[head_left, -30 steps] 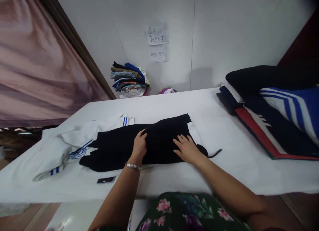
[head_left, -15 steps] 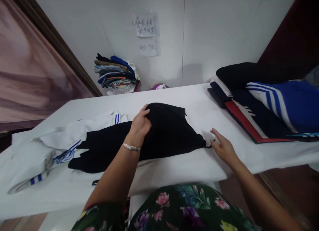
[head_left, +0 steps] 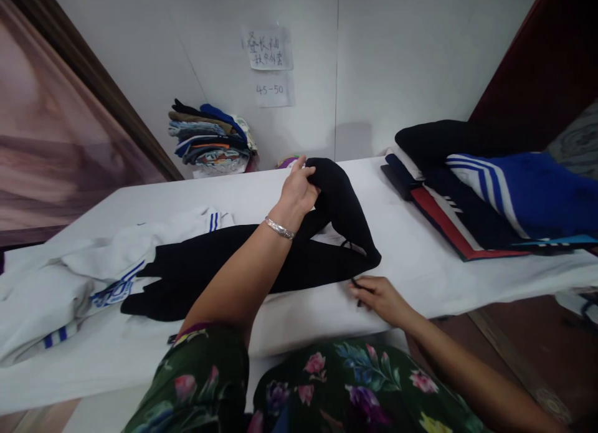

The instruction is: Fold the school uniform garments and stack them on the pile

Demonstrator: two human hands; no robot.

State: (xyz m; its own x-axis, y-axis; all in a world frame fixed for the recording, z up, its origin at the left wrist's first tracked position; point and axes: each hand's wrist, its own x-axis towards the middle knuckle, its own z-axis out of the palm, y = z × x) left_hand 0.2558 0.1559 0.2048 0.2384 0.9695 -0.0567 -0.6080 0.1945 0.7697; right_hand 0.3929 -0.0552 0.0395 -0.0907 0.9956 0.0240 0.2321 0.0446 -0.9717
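Observation:
A black garment (head_left: 299, 265) lies lengthwise across the white-covered table, two narrow ends pointing left. My left hand (head_left: 301, 187), a silver bracelet on its wrist, is closed on the garment's far edge and lifts it into an arch. Through the gap beneath, a bit of pale lining or label shows, and a black cord crosses it. My right hand (head_left: 380, 299) is at the near edge, fingers pinched on a short black cord (head_left: 355, 285) that hangs by the cloth. Left of the garment, partly under it, a white garment with blue stripes (head_left: 116, 252) lies crumpled.
A pile of folded clothes (head_left: 210, 140) stands against the wall at the back left. Folded garments, among them a blue one with white stripes (head_left: 537, 190), are stacked on the right. Handwritten paper signs (head_left: 271, 65) hang on the wall. The table cloth's (head_left: 411, 296) front edge runs near my body.
My left hand has moved up and right, raising the black cloth into a higher arch. My right hand has come left and down and now pinches the cord.

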